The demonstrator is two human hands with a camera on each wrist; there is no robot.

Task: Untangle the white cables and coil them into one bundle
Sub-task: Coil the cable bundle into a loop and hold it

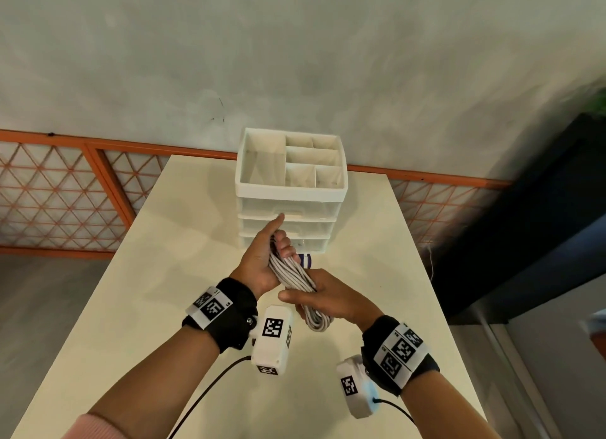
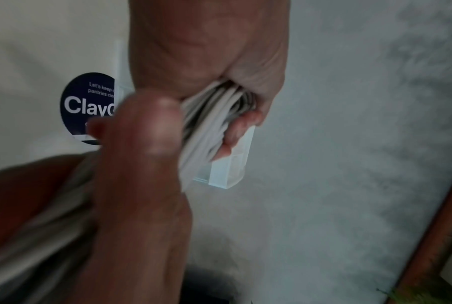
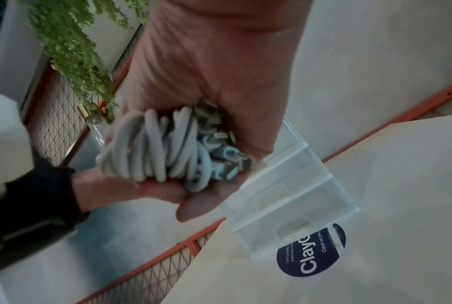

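Observation:
A coiled bundle of white cables is held above the table between both hands. My left hand grips its upper end, fingers curled round the strands and the index finger pointing at the drawers. My right hand grips the lower part, and a loop hangs below it. In the left wrist view the cables run through my left hand. The right wrist view shows the looped cables with several plug ends inside my right hand.
A white drawer unit with an open compartment tray on top stands at the far side of the cream table. A round dark sticker lies on the table in front of it. An orange lattice railing runs behind.

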